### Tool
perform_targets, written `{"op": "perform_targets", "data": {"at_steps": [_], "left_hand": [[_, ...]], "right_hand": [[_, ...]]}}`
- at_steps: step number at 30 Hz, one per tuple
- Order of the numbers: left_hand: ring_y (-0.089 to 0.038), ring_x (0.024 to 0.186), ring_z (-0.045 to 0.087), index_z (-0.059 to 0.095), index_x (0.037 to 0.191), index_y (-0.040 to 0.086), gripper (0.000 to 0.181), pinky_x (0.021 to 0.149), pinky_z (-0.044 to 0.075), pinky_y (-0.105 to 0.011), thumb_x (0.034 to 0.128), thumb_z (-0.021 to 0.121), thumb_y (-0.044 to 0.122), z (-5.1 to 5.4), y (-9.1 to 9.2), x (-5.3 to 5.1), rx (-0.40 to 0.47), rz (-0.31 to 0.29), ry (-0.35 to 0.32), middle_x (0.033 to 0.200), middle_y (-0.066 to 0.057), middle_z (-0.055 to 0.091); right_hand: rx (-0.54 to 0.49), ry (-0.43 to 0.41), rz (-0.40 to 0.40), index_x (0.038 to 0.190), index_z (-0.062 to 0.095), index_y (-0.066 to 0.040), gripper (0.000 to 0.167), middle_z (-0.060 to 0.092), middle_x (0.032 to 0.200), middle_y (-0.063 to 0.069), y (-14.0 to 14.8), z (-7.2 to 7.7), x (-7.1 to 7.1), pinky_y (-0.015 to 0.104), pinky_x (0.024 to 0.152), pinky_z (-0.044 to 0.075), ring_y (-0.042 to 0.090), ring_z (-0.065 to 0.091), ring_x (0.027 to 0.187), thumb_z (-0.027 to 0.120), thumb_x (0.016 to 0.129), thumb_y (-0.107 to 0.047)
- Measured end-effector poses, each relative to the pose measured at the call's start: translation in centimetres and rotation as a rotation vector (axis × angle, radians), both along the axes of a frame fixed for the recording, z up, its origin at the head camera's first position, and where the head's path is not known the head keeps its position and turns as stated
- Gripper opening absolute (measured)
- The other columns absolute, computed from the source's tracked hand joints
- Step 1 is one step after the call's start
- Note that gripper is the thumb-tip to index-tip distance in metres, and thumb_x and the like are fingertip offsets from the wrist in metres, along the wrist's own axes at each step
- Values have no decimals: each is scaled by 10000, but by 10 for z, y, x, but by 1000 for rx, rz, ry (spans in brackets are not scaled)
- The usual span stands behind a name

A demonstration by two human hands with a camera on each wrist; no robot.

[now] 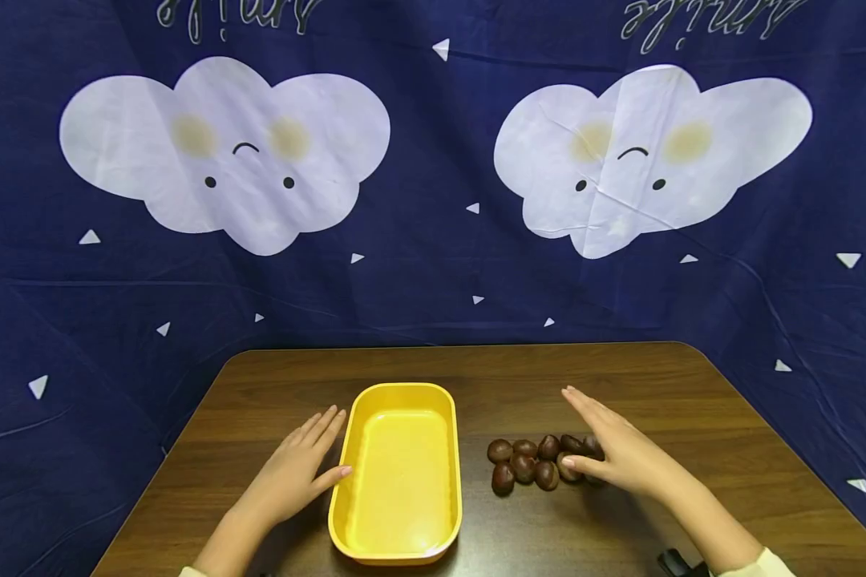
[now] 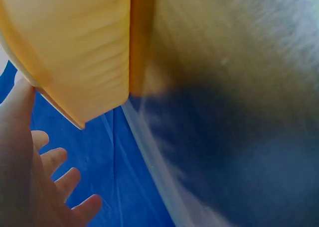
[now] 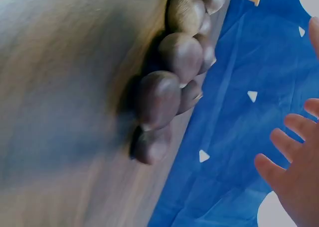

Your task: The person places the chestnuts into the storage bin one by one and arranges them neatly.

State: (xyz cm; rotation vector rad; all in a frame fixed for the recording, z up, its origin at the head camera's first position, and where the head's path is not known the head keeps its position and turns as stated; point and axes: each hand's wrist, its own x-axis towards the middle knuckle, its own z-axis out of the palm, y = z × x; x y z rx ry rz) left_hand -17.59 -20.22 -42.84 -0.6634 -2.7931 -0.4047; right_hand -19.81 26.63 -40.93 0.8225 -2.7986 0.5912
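A yellow rectangular tray with rounded corners stands on the wooden table, and nothing lies in it. At its left side is my left hand, fingers straight, the thumb at the tray's rim; the left wrist view also shows the thumb by the rim. Right of the tray, several brown chestnuts lie together in two rough rows. My right hand hovers over the right end of these chestnuts with its fingers extended, holding nothing, and hides part of the group.
The brown wooden table has a rounded far edge. Behind it hangs a dark blue cloth printed with white clouds and small triangles. A small black object shows beside the right wrist at the near edge.
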Motion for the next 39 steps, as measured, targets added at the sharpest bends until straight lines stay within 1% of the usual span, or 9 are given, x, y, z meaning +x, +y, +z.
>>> {"op": "perform_targets", "data": {"at_steps": [4,7,11,14,20,23,28,32,39], "left_hand": [[-343,1267,288,259,1423,95,724,981,264,-524,858,574,418,-6,-3,3,94,33,-77,1434,-109,271],[-353,1265,285,265,1419,83,692,975,264,-538,879,542,415,-10,-3,4,202,45,-180,1423,-131,288],[-371,1255,294,295,1404,64,653,967,252,-563,898,505,418,-16,0,6,360,65,-332,1400,-174,317],[-364,1241,322,318,1394,57,628,967,259,-557,904,498,407,-20,3,7,460,94,-409,1382,-181,344],[-323,1194,405,347,1362,-2,534,952,329,-468,933,489,284,-27,7,8,672,39,-483,1328,-201,411],[-325,1182,419,353,1356,-11,515,941,354,-438,937,485,258,-28,7,8,743,22,-520,1309,-211,429],[-348,1146,446,316,1356,-57,529,899,414,-379,943,477,230,-30,6,10,890,-6,-618,1291,-256,422],[-362,1120,464,277,1357,-90,549,869,442,-350,949,464,227,-32,5,10,956,-32,-670,1300,-287,388],[-371,1105,472,271,1352,-103,567,851,453,-320,946,468,240,-34,5,11,1023,-57,-687,1286,-297,394]], "right_hand": [[-64,-65,-29,1451,111,-245,902,245,1441,120,11,-8,3,547,935,310,344,291,1255,676,772,-429],[-96,-76,-50,1446,144,-237,879,290,1412,154,19,-15,6,558,893,348,369,337,1219,674,772,-429],[-130,-87,-73,1425,230,-170,828,375,1353,176,27,-25,9,565,861,368,384,390,1177,672,774,-425],[-155,-108,-97,1389,295,-102,790,422,1309,192,30,-33,11,578,849,368,402,411,1153,670,773,-425],[-190,-101,-120,1291,401,-43,702,513,1197,154,34,-49,12,495,816,426,338,511,1044,690,760,-399],[-215,-58,-96,1218,465,-29,622,554,1123,99,35,-57,9,403,786,463,260,549,976,721,745,-342],[-271,-72,-52,1157,519,-18,540,564,1098,77,35,-62,7,324,763,480,235,561,936,735,739,-282],[-283,-106,-53,1142,531,-10,536,561,1098,73,34,-65,8,301,754,482,209,562,916,736,733,-288],[-251,-115,-78,1086,546,-36,468,572,1052,54,34,-70,5,279,728,487,143,562,886,752,723,-248]]}}
